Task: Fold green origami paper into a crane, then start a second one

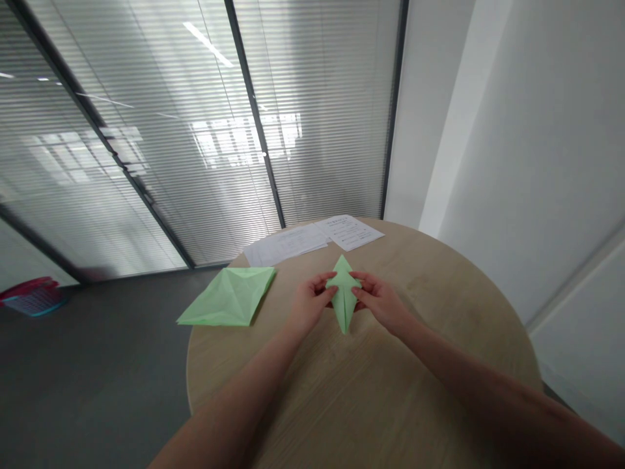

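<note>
A small folded piece of light green paper, kite-shaped with points at the top and bottom, lies on the round wooden table. My left hand pinches its left edge and my right hand pinches its right edge. Both hands are closed on the paper, fingertips meeting near its middle. A larger creased green paper sheet lies flat to the left, hanging a little over the table's edge, with neither hand touching it.
Two white printed sheets lie at the far side of the table. A glass wall with blinds stands behind. A pink and blue basket sits on the grey floor at far left. A white wall is close on the right.
</note>
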The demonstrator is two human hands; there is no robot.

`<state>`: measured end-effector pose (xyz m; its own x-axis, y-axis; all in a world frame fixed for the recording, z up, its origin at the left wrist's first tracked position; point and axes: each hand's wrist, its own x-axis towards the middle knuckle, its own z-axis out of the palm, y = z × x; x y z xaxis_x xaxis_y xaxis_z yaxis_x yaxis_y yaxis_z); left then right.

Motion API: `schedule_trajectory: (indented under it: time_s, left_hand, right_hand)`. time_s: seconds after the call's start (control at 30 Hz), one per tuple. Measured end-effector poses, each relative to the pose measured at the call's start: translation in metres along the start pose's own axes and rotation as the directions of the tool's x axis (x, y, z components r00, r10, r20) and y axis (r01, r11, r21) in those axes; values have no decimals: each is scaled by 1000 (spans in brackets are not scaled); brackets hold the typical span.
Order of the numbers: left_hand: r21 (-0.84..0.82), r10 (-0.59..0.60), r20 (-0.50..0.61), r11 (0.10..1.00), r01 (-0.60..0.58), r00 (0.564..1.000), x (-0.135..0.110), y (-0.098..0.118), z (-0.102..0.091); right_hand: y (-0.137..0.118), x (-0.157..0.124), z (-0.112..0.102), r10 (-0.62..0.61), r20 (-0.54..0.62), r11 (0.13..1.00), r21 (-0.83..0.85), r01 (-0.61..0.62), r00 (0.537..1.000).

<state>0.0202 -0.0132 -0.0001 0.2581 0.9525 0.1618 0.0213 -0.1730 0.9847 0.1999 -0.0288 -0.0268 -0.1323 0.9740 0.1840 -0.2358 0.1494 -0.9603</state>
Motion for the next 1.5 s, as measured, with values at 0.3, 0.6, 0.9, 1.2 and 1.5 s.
schedule_trajectory:
  time_s: [0.3,0.6,0.9,1.2,1.5]
  left_hand:
    - [6,30,24,1000,-31,999,-2,1,0]
    - [-80,9,43,997,-5,999,-7,10,2]
    - [-70,-215,149,971,228,965,-3,3,1]
    - [-4,-179,85,984,180,980,-1,3,-1]
    - [11,-173,88,985,173,981,-3,3,-2]
  right_hand:
    - [-3,-3,2,21,-54,998,65,-18,998]
    - [-7,-4,2,-24,-114,995,-95,14,993]
    - [-5,-7,1,-119,-91,953,-289,89,989]
    - [-9,-5,4,1,34,996,-85,2,999]
    - [-11,-6,2,105,23,993,-65,-103,994]
